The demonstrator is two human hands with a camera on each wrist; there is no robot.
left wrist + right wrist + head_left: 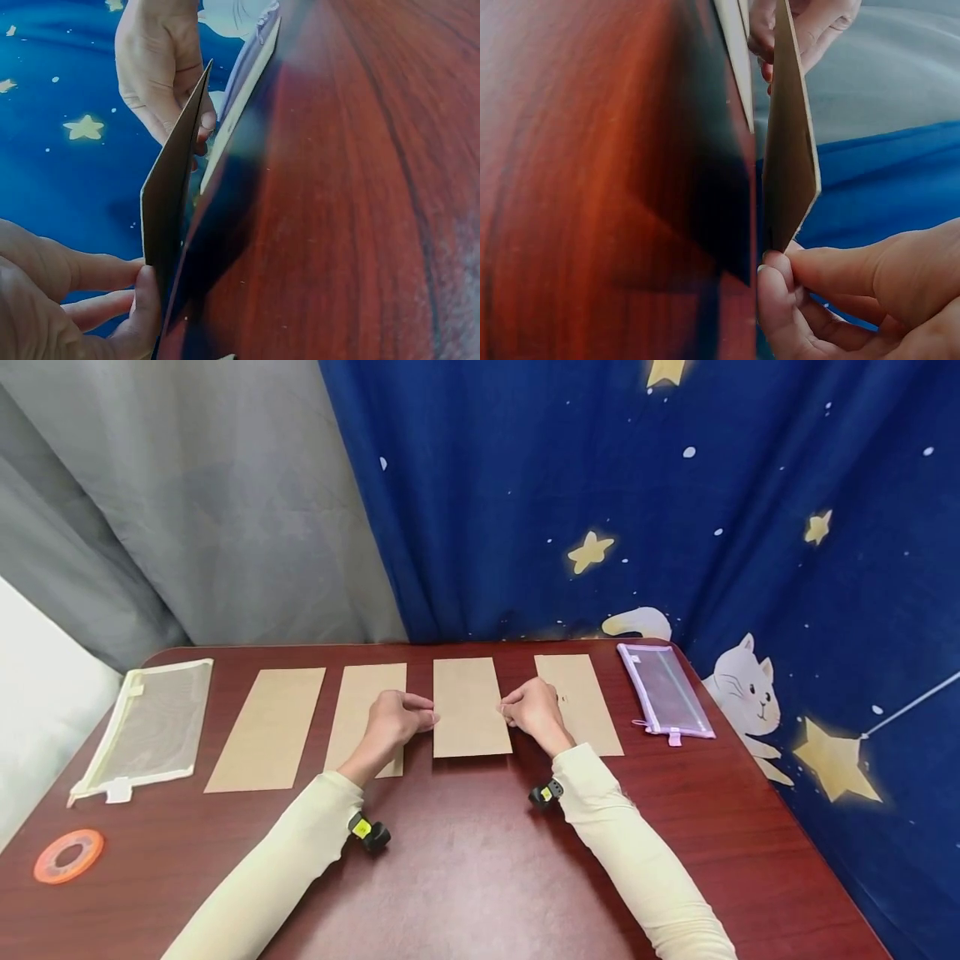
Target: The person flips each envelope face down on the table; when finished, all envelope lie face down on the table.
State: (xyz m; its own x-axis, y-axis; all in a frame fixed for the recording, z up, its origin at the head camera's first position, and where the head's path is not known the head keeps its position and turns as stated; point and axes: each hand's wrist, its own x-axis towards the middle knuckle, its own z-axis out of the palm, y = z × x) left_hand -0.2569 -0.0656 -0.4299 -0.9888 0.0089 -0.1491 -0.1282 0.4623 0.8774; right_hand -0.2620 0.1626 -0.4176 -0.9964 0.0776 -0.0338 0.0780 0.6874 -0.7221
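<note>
Both hands hold a brown cardboard sheet just above the dark red table, with its shadow beneath. My left hand pinches the left edge between thumb and fingers. On the opposite edge, my right hand pinches it the same way. Seen edge-on in the left wrist view, the sheet is thin, flat and stiff, and tilts off the tabletop. One similar sheet lies partly under the left hand and forearm; another sheet lies beside the right hand, partly covered by it.
A further brown sheet lies at the left. Beyond it is a cream-edged mesh zip pouch, with an orange ring-shaped roll nearer the front. At the far right lies a purple-edged zip pouch. Grey and blue curtains hang behind the table.
</note>
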